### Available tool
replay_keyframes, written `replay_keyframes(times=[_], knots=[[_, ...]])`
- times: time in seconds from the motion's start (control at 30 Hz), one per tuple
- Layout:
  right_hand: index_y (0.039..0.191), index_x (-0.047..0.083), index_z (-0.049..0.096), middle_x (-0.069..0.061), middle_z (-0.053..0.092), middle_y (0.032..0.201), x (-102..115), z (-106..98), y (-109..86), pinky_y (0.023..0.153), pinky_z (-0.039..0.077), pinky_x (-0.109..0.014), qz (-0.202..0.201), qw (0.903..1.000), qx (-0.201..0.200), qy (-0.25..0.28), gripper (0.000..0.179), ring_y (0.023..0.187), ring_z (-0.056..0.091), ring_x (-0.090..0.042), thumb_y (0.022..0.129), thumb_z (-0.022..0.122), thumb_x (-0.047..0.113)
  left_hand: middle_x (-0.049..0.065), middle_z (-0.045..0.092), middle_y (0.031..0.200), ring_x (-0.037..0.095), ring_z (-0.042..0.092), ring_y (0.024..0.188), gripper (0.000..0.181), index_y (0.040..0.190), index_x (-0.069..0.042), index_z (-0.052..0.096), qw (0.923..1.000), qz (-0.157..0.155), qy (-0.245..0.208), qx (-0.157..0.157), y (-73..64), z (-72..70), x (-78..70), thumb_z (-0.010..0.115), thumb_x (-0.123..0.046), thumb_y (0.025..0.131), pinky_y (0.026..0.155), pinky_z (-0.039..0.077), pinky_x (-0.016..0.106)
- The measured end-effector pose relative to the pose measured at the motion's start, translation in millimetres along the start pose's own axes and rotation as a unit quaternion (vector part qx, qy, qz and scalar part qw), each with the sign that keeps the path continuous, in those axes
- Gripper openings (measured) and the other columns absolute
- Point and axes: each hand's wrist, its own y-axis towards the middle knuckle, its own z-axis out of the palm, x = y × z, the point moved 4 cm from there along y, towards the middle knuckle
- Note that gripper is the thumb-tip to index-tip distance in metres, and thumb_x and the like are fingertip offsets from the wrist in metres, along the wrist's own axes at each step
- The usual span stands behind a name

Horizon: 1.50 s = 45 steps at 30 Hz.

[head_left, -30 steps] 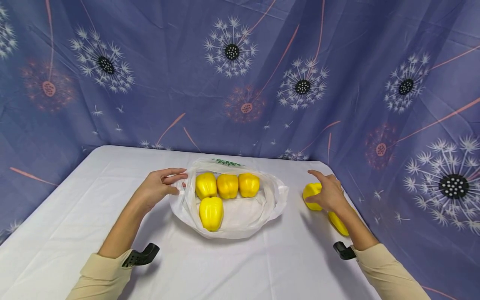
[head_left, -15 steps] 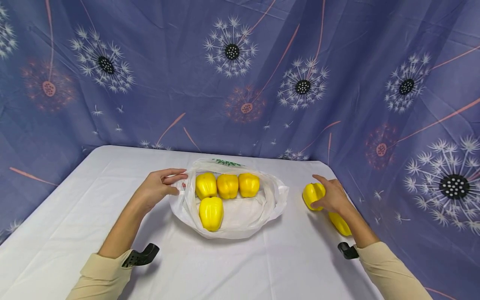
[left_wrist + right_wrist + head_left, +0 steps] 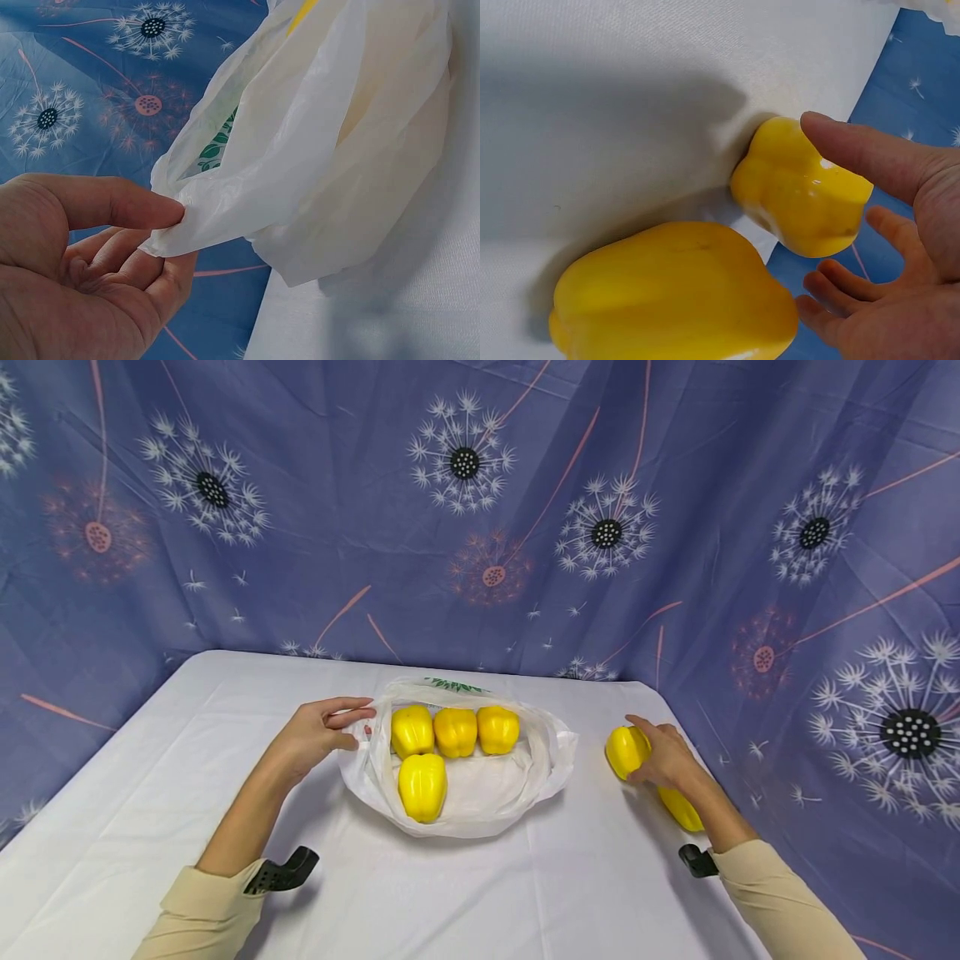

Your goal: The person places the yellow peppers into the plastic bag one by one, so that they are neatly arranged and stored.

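Fingers [image 3: 172, 281] of your left hand [image 3: 311, 735] pinch the rim of the white bag [image 3: 555, 768], apparently holding its mouth wide around four yellow peppers [image 3: 455, 732]; your right hand [image 3: 663, 756] spreads its fingers beside a fifth pepper [image 3: 624, 752] on the desk [image 3: 562, 885], contact unclear. The left wrist view confirms the pinch, vague from the head; the right shows more of a sixth pepper [image 3: 675, 292], partly hidden above by your forearm [image 3: 716, 814].

No legible text, label, brand, number or sign anywhere.

left sleeve [image 3: 198, 910]: beige | right sleeve [image 3: 780, 897]: beige | left wrist piece [image 3: 287, 870]: black, curved, perforated | right wrist piece [image 3: 699, 861]: black
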Motion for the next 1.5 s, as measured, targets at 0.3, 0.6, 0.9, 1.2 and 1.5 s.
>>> replay_keyframes(times=[0.3, 0.6, 0.9, 1.2, 1.5], knots=[[0.156, 0.009, 0.033, -0.039, 0.038, 0.141, -4.1, 4.9, 2.9, 0.101, 0.039, -0.072, 0.019, 0.9997, 0.012, -0.013, 0.105, 0.123, 0.044, -0.054, 0.067, 0.088, 0.009, 0.018, 0.059, 0.143, 0.03, 0.028, 0.154, 0.075, 0.153, -0.005, 0.045, 1.0, -0.003, -0.002, -0.001, 0.4, -0.2, 0.6, 0.06, 0.009, 0.081, 0.118, 0.03, 0.051], [0.155, 0.008, 0.035, -0.038, 0.042, 0.139, -5.5, 6.2, 5.5, 0.101, 0.039, -0.071, 0.015, 0.9997, 0.011, -0.014, 0.103, 0.12, 0.046, -0.052, 0.067, 0.088, 0.006, 0.018, 0.059, 0.143, 0.03, 0.026, 0.155, 0.074, 0.152, -0.005, 0.046, 1.0, -0.001, -0.003, 0.0, 1.0, 0.0, 1.0, 0.06, 0.009, 0.081, 0.119, 0.027, 0.054], [0.154, 0.009, 0.037, -0.037, 0.043, 0.136, -6.7, 4.4, 7.0, 0.098, 0.042, -0.07, 0.018, 0.9996, 0.018, -0.013, 0.1, 0.117, 0.047, -0.051, 0.067, 0.086, 0.001, 0.019, 0.059, 0.143, 0.03, 0.027, 0.154, 0.074, 0.152, -0.004, 0.045, 1.0, 0.0, -0.002, 0.0, 0.4, 0.3, 1.4, 0.06, 0.009, 0.081, 0.118, 0.03, 0.052], [0.153, 0.011, 0.04, -0.034, 0.046, 0.13, -8.1, 2.5, 6.7, 0.093, 0.045, -0.07, 0.011, 0.9996, 0.016, -0.023, 0.096, 0.111, 0.05, -0.049, 0.07, 0.087, 0.005, 0.018, 0.06, 0.143, 0.03, 0.029, 0.153, 0.073, 0.152, -0.006, 0.046, 1.0, -0.001, -0.001, 0.001, 1.1, 0.0, 1.2, 0.06, 0.009, 0.081, 0.118, 0.03, 0.052], [0.149, 0.01, 0.045, -0.033, 0.05, 0.123, -5.8, -1.2, 6.6, 0.089, 0.048, -0.064, -0.016, 0.9993, -0.017, -0.029, 0.092, 0.105, 0.053, -0.045, 0.067, 0.087, 0.012, 0.019, 0.059, 0.143, 0.031, 0.028, 0.154, 0.074, 0.152, -0.005, 0.046, 1.0, 0.008, -0.003, 0.005, 0.5, -1.0, 2.0, 0.06, 0.009, 0.08, 0.118, 0.028, 0.054]])
